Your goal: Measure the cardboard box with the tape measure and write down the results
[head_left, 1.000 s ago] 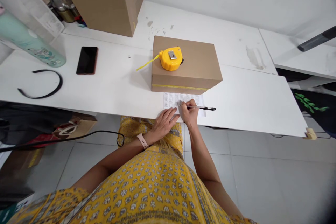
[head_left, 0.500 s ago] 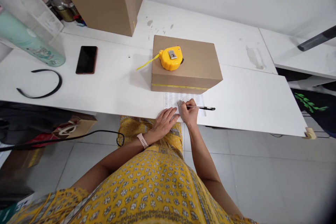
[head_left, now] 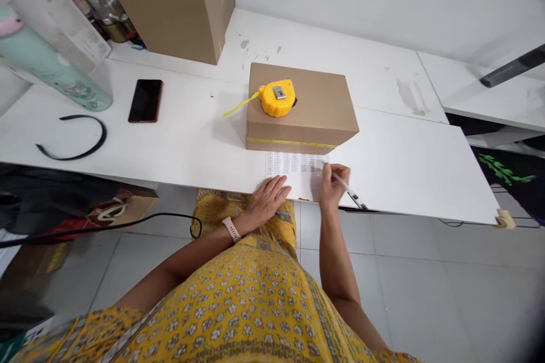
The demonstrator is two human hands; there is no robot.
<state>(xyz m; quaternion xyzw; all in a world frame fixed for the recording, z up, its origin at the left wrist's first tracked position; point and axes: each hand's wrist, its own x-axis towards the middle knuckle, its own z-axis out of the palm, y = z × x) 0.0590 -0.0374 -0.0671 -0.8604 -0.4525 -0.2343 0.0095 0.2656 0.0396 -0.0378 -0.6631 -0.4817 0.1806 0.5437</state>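
Note:
My right hand (head_left: 332, 185) is closed around a black pen (head_left: 351, 194), its tip near the right edge of a printed sheet of paper (head_left: 294, 169) at the table's front edge. My left hand (head_left: 267, 198) lies flat with fingers stretched on the sheet's lower left corner. Just behind the paper stands a small cardboard box (head_left: 313, 106) with yellow tape along its front. A yellow tape measure (head_left: 277, 97) rests on top of the box, its tape pulled out a little to the left.
On the white table (head_left: 404, 153) lie a black phone (head_left: 145, 100), a curved black band (head_left: 74, 136) and a mint bottle (head_left: 46, 65). Large cardboard boxes (head_left: 179, 5) stand at the back left. A black cable (head_left: 128, 224) hangs below the table.
My right hand has slid to the right across the paper with the pen, which now points down to the right. My left hand has stayed in place.

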